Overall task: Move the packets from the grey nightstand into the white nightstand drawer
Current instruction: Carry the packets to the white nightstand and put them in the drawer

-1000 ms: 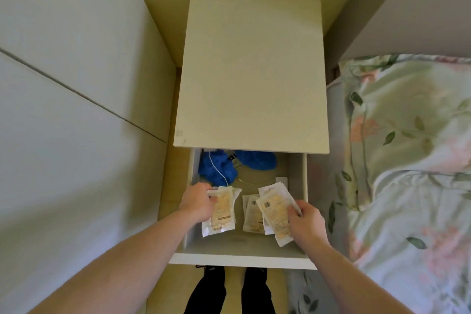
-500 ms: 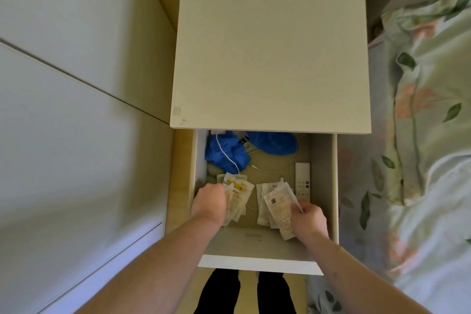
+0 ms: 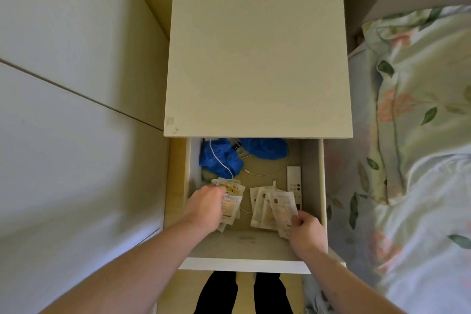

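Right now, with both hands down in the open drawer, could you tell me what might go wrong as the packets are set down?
1. The left hand lays its packets beside the white cable; the fingers might snag it on withdrawal.
2. The right hand pinches a fanned stack by one corner, which may slide apart over the remote.

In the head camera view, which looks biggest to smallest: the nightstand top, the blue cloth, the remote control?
1. Nightstand top, by far the largest, though it sits nearer the camera than the drawer contents.
2. Blue cloth, partly hidden under the top.
3. Remote control, a slim white bar.
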The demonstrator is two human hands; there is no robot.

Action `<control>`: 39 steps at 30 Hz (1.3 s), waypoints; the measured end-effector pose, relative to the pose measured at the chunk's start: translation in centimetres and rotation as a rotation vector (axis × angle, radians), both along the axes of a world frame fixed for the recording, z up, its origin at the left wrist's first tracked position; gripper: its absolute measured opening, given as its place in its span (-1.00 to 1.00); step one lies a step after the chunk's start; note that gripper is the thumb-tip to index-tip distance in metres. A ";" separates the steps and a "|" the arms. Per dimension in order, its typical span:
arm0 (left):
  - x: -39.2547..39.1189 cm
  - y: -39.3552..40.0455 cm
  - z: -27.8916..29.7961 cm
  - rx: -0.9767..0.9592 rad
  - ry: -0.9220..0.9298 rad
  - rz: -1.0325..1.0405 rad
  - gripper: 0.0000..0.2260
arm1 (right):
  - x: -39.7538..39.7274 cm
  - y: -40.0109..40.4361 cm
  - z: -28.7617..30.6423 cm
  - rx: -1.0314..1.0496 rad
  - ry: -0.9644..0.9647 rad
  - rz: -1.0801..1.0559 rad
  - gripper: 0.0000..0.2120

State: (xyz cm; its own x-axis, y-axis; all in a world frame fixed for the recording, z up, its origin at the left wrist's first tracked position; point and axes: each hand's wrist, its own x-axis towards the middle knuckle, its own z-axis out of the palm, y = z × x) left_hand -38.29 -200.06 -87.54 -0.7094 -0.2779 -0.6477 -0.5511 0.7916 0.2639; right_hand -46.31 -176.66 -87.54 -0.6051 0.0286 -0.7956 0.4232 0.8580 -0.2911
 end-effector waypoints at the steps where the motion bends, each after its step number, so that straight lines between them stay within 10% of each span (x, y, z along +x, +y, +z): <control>1: -0.3 0.0 -0.1 0.006 0.002 -0.001 -0.83 | 0.0 0.2 0.0 -0.014 0.018 -0.017 -0.78; 21: 1.0 1.2 -2.8 -0.129 -0.143 -0.073 -0.34 | 0.6 -0.8 -2.5 0.076 -0.097 0.179 -0.48; 39: 2.6 8.9 31.1 0.117 0.139 -0.016 -0.59 | 1.8 3.8 31.5 -0.172 0.106 0.322 -0.41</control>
State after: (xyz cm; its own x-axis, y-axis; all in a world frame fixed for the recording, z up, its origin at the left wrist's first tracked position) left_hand -35.64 -191.19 -56.40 -0.7984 -0.1939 -0.5701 -0.4900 0.7595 0.4278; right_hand -44.53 -172.90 -56.06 -0.6404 -0.3054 -0.7047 0.0995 0.8768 -0.4704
